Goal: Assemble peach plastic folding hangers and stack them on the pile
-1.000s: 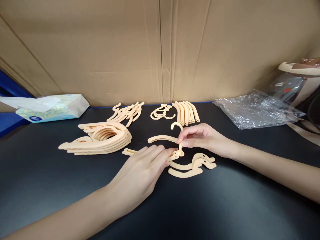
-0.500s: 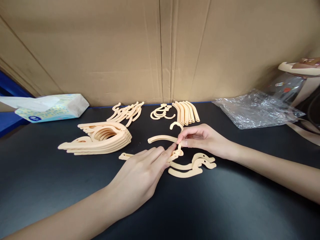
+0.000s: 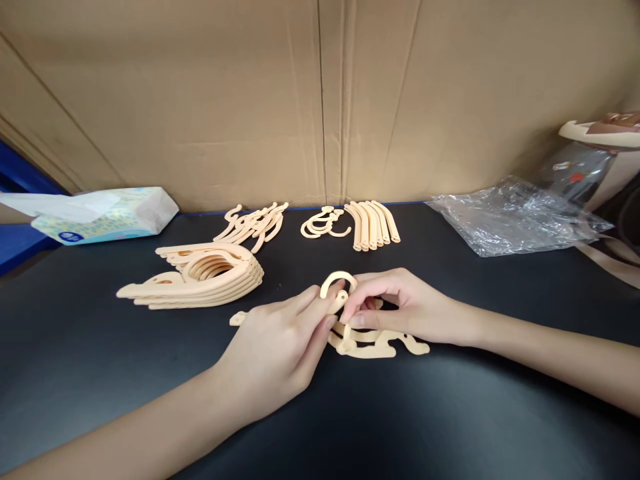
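Pinching one pale hook [image 3: 339, 275] by its stem, the right hand [image 3: 400, 308] meets the left hand [image 3: 283, 337] low over the black worktop [image 3: 360, 427]. The left fingers are closed around one slim bar [image 3: 238, 319], whose far end pokes out past the knuckles; most of its length is covered by the hand. The hook's crook arches above the fingertips, and exactly how hook and bar meet cannot be made out.

At least two loose curved pieces [image 3: 416, 345], flat, smooth and wavy, overlap on the worktop beneath and beside the right hand, partly covered by it. Left of the hands lies one stack of matching hanger-shaped pieces [image 3: 235, 283], at least four layers deep, with rounded edges. Behind it is one tangled pile of slender pieces [image 3: 253, 227], too crossed to count. Three or more spare hooks [image 3: 311, 230] overlap in the middle, next to a row of about six curved, grooved arms [image 3: 373, 227].

One patterned tissue pack [image 3: 115, 217] sits at the left, a white sheet running out of frame. One crinkled clear plastic bag [image 3: 510, 220] lies at the right; the items beyond it are cut off. Creased brown cardboard [image 3: 240, 100] stands behind.
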Motion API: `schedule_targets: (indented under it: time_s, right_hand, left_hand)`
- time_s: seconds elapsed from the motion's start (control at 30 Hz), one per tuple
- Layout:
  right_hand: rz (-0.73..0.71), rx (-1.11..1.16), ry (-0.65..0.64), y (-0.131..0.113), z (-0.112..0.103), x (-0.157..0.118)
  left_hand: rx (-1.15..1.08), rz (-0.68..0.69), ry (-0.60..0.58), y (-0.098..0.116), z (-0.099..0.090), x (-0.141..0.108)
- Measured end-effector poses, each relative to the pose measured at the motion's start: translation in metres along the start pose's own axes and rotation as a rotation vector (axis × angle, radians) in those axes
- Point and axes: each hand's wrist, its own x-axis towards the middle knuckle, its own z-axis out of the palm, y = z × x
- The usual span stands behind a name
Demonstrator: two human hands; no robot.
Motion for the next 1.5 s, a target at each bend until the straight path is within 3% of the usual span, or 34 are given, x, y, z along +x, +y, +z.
schedule_targets:
  time_s: [0.17, 0.33, 0.5, 1.0, 1.5]
  right_hand:
    - [0.028, 0.259, 0.110, 0.000, -0.005, 0.003]
    - [0.050, 0.303, 0.268, 0.007, -0.015, 0.005]
    - [0.077, 0.263, 0.202, 0.009, -0.021, 0.009]
    - [0.071, 0.191, 0.062, 0.008, -0.025, 0.009]
    - [0.067, 0.108, 0.087, 0.007, -0.019, 0.006]
  left_hand:
    - [-0.054, -0.034, 0.023, 0.003, -0.003, 0.002]
    - [-0.115, 0.006, 0.021, 0.003, -0.004, 0.001]
    - [-0.155, 0.021, -0.021, 0.002, -0.004, 0.003]
    - [-0.198, 0.092, 0.029, -0.002, 0.000, 0.004]
    - [0.075, 0.163, 0.073, 0.004, -0.004, 0.004]
